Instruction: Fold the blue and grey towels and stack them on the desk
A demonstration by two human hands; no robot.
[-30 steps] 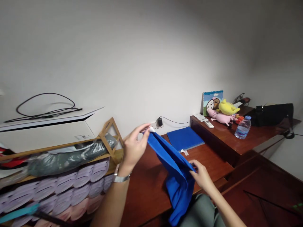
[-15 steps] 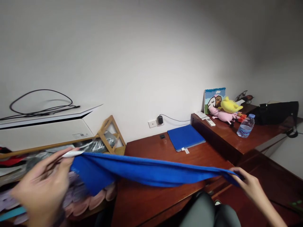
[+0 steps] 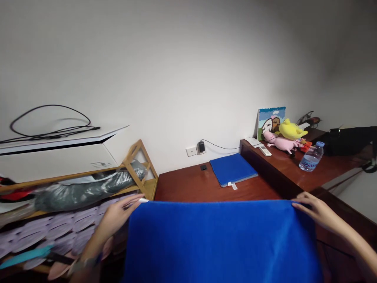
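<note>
A blue cloth [image 3: 218, 239] hangs spread wide in front of me, its top edge stretched nearly level between my hands. My left hand [image 3: 119, 214] pinches the top left corner, where a white tag shows. The top right part of the edge is gripped between the fingers of my right hand [image 3: 316, 210]. The cloth's lower part runs out of view at the bottom. Behind it, a folded blue cloth [image 3: 232, 169] with white tags lies flat on the reddish wooden desk [image 3: 179, 186].
On the raised right surface [image 3: 294, 167] are a water bottle [image 3: 311, 158], plush toys [image 3: 284, 141], a remote [image 3: 265, 151], a picture [image 3: 269, 120] and a black bag [image 3: 347, 141]. At left, a wooden rack [image 3: 151, 186] holds slippers [image 3: 32, 232] and a white box [image 3: 59, 161].
The held cloth has gone from a narrow, sagging band to a broad hanging sheet. My left hand has moved right and away from me; my right hand has shifted slightly right and up.
</note>
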